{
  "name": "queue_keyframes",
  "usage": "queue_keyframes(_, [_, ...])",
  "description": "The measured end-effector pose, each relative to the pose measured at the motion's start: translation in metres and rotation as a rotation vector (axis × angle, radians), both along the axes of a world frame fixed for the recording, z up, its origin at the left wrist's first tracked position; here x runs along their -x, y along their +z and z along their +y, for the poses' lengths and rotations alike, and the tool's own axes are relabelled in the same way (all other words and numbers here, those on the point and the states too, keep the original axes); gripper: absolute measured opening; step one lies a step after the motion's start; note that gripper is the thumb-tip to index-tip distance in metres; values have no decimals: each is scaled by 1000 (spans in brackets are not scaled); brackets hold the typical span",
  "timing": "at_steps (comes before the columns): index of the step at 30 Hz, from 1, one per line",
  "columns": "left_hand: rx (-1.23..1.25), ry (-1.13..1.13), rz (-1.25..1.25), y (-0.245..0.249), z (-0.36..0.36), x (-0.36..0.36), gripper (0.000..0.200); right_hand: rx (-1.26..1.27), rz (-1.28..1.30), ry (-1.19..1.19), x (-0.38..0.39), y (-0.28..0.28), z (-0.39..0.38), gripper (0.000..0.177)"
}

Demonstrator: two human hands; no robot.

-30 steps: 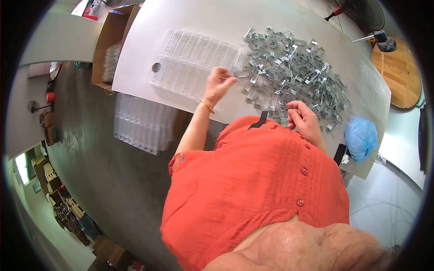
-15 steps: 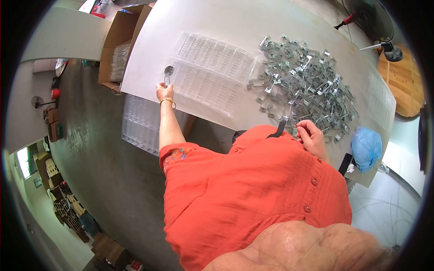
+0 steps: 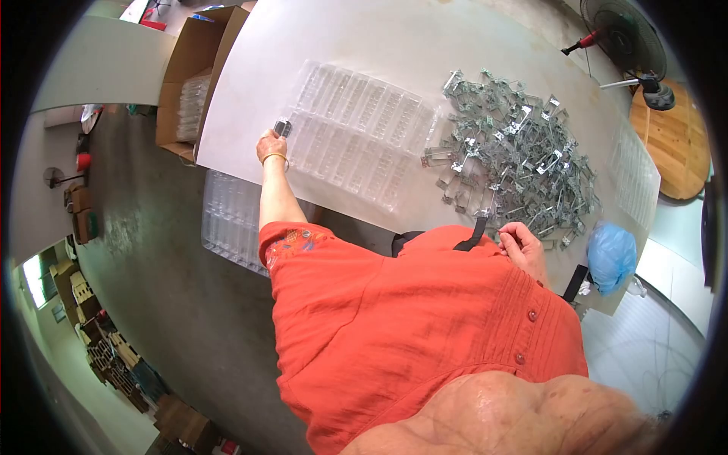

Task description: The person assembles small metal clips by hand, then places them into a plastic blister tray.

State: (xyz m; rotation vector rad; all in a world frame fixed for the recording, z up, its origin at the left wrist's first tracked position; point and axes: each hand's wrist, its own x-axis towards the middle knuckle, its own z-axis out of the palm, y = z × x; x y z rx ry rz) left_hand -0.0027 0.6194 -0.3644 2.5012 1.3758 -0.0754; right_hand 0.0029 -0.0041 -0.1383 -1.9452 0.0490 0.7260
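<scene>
At the table's left edge, my left hand [image 3: 271, 144] is closed on a small metal bracket, whose outline shows over a small dark round piece [image 3: 283, 128]. Beside that hand lie clear plastic trays [image 3: 349, 144] with rows of long slots. My right hand [image 3: 525, 249] is held close to my body at the near table edge, fingers curled together; what is between them, if anything, is too small to make out. Just beyond it spreads a heap of metal brackets [image 3: 523, 152].
A blue plastic bag [image 3: 611, 258] sits at the right corner of the table [image 3: 364, 34]. Another clear tray [image 3: 635, 178] lies along the far right edge. An open carton [image 3: 171, 114] with trays stands left, more trays [image 3: 231, 220] sit below, and a fan [image 3: 626, 38] is upper right.
My left hand has moved the metal bracket onto the dark round piece, which stood apart beyond the fingertips before. My right hand stays about where it was. The view has shifted slightly.
</scene>
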Motion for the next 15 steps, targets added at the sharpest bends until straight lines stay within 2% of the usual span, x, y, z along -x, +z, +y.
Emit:
queue_keyframes(5, [42,7,6,-15,2,-1,23,-4,19,1,-7,-4,5,9])
queue_keyframes(8, [-83,-81,-24,-20,0,0,21,5,27,14,-10,-6,8,8])
queue_keyframes(15, [-39,-38,69,-6,-9,-5,17,19,28,36,-13,-4,13,8])
